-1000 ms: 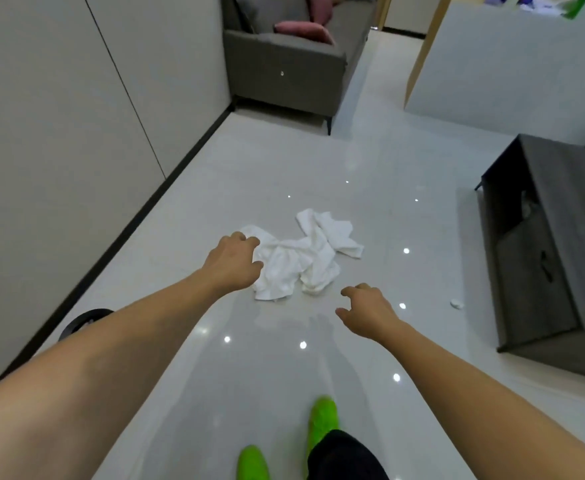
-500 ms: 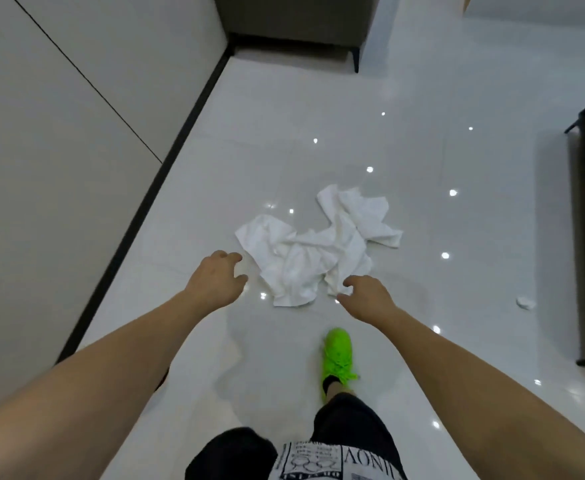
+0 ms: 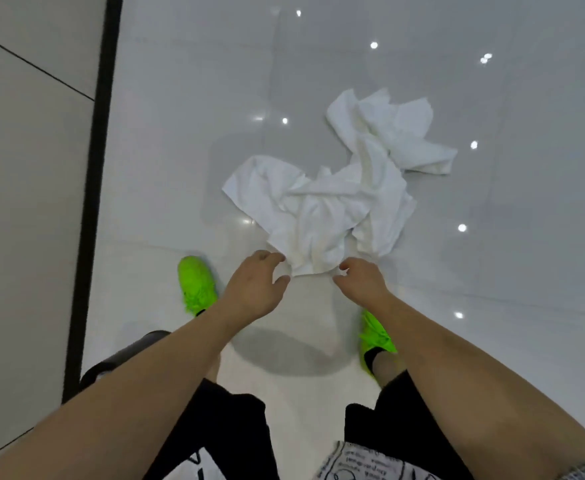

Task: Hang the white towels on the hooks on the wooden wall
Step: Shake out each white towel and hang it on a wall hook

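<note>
Glossy white floor (image 3: 187, 98) carries the white towels (image 3: 336, 202), crumpled in a heap running away from the person toward the far right. Its near corner lies between both hands. Left hand (image 3: 254, 289) and right hand (image 3: 362, 284) are loosely curled, neither gripping cloth yet; equally near.

Green shoes (image 3: 197, 285) on glossy floor (image 3: 492, 271) beside black baseboard (image 3: 92, 202).
</note>
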Demonstrator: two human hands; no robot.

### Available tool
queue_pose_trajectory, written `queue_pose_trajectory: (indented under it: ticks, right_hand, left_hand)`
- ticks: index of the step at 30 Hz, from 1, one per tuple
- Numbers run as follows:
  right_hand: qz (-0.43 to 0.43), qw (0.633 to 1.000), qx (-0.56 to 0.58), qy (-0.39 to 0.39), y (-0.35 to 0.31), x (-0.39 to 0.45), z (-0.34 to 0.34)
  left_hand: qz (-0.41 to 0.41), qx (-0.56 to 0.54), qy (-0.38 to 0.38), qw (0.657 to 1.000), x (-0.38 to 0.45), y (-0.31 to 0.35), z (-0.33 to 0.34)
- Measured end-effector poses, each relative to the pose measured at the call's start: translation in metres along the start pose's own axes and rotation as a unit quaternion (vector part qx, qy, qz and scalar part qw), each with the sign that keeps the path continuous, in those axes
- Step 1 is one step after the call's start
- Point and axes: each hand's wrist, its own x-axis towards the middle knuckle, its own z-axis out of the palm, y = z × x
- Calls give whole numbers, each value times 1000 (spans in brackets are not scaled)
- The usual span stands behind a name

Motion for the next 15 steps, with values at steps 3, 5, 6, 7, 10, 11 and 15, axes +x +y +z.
queue_pose_trajectory:
  ticks: [3,5,6,7,10,11,15]
  right_hand:
    - [41,997,57,-4,-1,67,63]
    - [73,991,109,-4,1,111,109]
    - [92,987,135,4,3,133,129]
    - [111,981,159,15,6,154,148]
    - [153,962,215,73,20,216,189]
    - [159,958,225,83,22,235,199]
    - [183,936,265,143,17,287,219]
  left_hand:
    - [7,10,-38,999,62,-54,31]
    - [-1,12,-54,998,102,-93,54]
    - [-5,13,-62,998,122,-111,66]
    - [-12,11,-70,997,139,-128,79]
    - [-25,1,-80,996,188,-168,115]
    - [-31,-6,-78,996,200,-178,124]
    - [-35,-7,-75,997,227,-204,139]
